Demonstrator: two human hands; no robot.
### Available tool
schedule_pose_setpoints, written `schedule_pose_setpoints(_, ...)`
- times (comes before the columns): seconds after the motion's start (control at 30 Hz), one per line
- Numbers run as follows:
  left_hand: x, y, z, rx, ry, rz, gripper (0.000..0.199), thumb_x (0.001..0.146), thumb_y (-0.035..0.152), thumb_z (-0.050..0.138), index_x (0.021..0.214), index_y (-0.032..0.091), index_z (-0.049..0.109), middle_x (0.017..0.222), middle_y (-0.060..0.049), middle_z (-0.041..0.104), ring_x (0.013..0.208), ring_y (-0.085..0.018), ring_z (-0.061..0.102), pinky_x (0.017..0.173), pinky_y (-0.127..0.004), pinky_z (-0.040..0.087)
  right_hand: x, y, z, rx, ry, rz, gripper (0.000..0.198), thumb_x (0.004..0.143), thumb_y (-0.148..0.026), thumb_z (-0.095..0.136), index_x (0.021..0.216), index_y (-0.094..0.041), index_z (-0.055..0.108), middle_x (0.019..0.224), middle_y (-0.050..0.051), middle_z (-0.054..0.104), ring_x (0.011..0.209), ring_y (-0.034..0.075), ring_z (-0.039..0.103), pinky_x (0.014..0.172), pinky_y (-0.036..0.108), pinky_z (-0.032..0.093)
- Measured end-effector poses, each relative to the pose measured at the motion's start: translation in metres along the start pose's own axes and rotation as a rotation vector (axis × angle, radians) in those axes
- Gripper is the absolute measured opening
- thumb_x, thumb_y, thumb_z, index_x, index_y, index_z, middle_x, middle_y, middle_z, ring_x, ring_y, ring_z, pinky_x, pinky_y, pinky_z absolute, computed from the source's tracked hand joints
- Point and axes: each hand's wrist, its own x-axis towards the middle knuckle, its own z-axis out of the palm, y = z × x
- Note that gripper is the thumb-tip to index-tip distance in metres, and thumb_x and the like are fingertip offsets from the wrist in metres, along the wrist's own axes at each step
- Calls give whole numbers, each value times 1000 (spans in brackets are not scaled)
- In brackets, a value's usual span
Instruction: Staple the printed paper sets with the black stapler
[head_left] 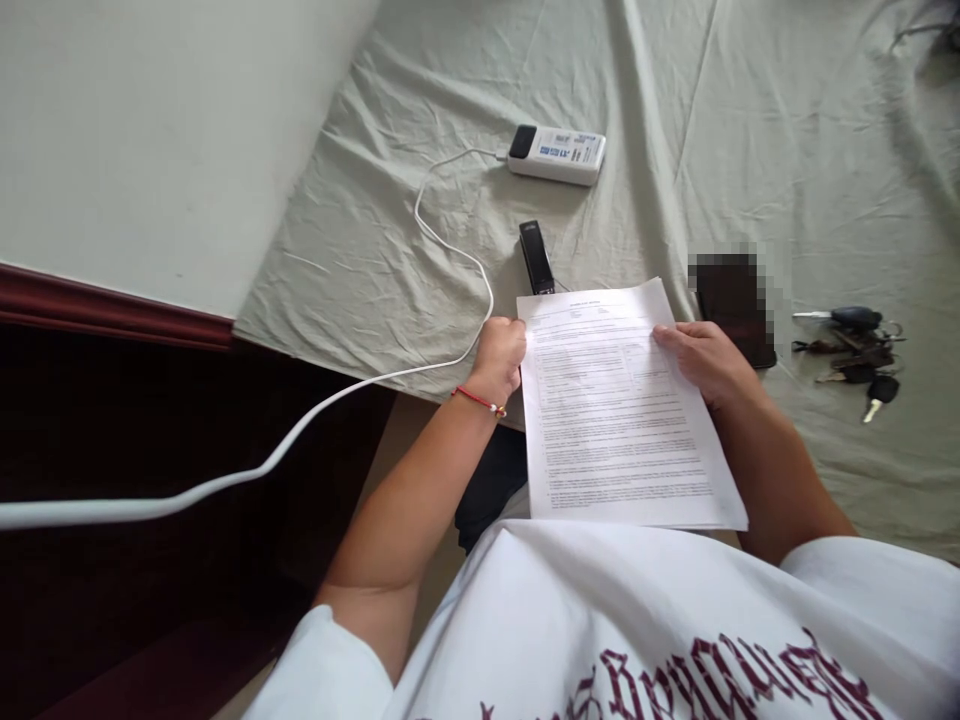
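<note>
A stack of printed paper sheets [615, 420] is held in front of my shirt, its text side facing up. My left hand [501, 352] grips the left edge near the top, fingers curled in. At the upper right edge, my right hand [701, 358] pinches the sheets with the thumb on top; its other fingers are hidden beneath. Just past the top edge of the paper lies a stapler-like black object [536, 258], its lower end by the sheets. A dark phone-like item [735, 315], partly blurred out, is beside my right hand.
A white power bank [559, 155] lies farther back on the grey-green cloth [810, 180]. From it a white cable [360, 382] runs across to the left. Several keys [859, 350] lie at the right. A white surface with a dark red edge [112, 305] borders the left side.
</note>
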Motion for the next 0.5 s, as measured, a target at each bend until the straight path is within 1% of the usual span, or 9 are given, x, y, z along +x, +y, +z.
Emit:
schedule_pose_setpoints(0.1,2,2,2,-13,-10,-38,30,73,4,59,51,19,47,49,3,46,49,-12,48,56,-26,40,3,2,1,68,15,13,24,81,-45,72,69,-24,68,64,5,70,49,21,61,41,32,41)
schedule_pose_setpoints(0.17,4,2,4,-16,-4,-30,30,75,6,60,52,19,47,49,3,46,50,-11,47,56,-25,40,5,4,1,76,27,6,25,81,-46,72,70,-24,69,64,6,71,51,22,62,42,32,42)
schedule_pose_setpoints(0.33,9,-3,7,62,34,79,31,79,11,65,52,18,51,52,5,44,52,-9,42,56,-24,35,5,6,1,66,62,-53,29,83,-49,69,69,-25,67,66,6,71,56,25,65,46,34,45)
schedule_pose_setpoints(0.37,8,-3,7,91,47,108,33,79,11,64,51,18,51,52,5,43,52,-9,40,55,-24,33,4,5,2,34,72,-72,31,85,-51,67,68,-25,66,64,6,69,57,25,65,47,33,45)
schedule_pose_setpoints(0.43,7,-3,9,146,69,159,37,81,10,63,48,18,49,51,5,40,53,-9,36,55,-25,28,2,2,4,-136,132,-150,33,88,-51,65,68,-25,64,62,6,67,62,26,65,51,34,46)
schedule_pose_setpoints(0.47,7,-3,10,173,77,179,39,82,9,62,47,18,48,50,5,39,54,-10,34,56,-26,27,0,0,5,-257,187,-202,30,89,-49,64,72,-25,65,64,6,67,67,27,67,56,34,49)
schedule_pose_setpoints(0.5,6,-3,10,202,83,197,40,83,9,61,46,19,47,49,4,37,54,-10,33,57,-27,27,-3,-3,5,-378,253,-255,25,89,-47,64,79,-24,67,69,7,69,73,28,68,62,36,51)
